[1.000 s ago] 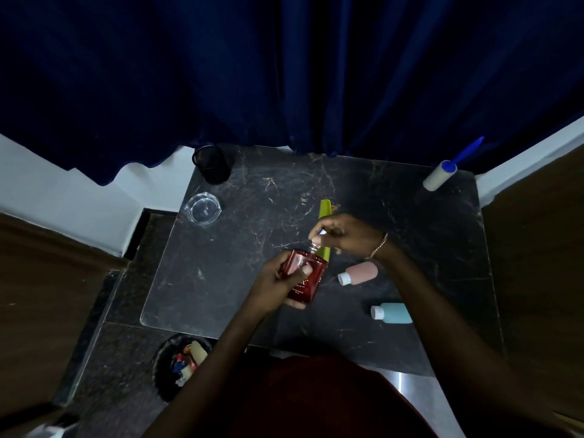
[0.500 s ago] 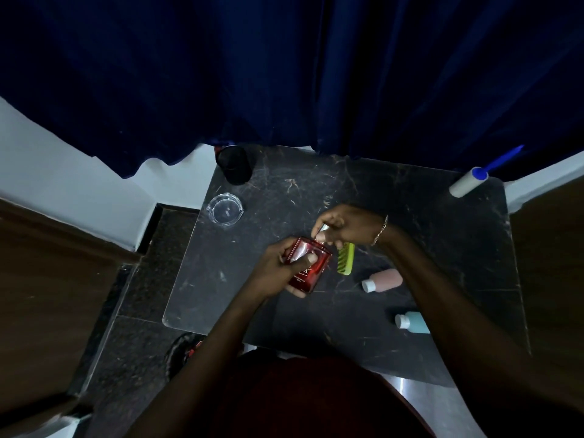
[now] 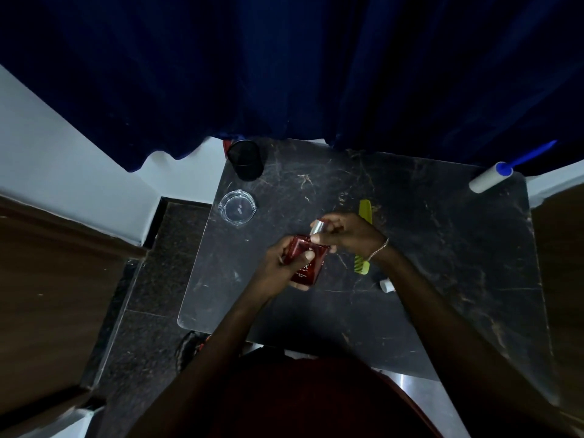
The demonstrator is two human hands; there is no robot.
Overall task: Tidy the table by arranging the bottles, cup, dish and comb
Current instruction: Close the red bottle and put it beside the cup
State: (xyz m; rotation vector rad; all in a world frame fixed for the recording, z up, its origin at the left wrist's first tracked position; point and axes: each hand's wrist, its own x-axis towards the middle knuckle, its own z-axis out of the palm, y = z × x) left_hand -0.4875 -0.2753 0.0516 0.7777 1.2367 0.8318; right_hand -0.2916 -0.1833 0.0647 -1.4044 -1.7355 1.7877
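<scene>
My left hand (image 3: 279, 263) grips a red perfume bottle (image 3: 308, 267) above the middle of the dark marble table (image 3: 442, 248). My right hand (image 3: 347, 233) pinches its silver cap (image 3: 317, 227) at the bottle's top. A yellow-green comb (image 3: 365, 210) lies on the table under my right wrist. The white cap of a small bottle (image 3: 387, 285) peeks out beside my right forearm; the rest of it is hidden. A black cup (image 3: 245, 159) stands at the table's far left corner, with a clear glass dish (image 3: 237, 209) in front of it.
A white lint roller with a blue handle (image 3: 493, 175) lies at the far right corner. A dark blue curtain (image 3: 284, 74) hangs behind the table. A waste bin (image 3: 189, 346) sits on the floor below the near left edge. Wooden furniture flanks both sides.
The view has shifted, so the table sits lower right. Both hands stay on the red bottle; the silver cap now shows more clearly in my right fingers. The pink and blue bottles are now hidden by my right arm.
</scene>
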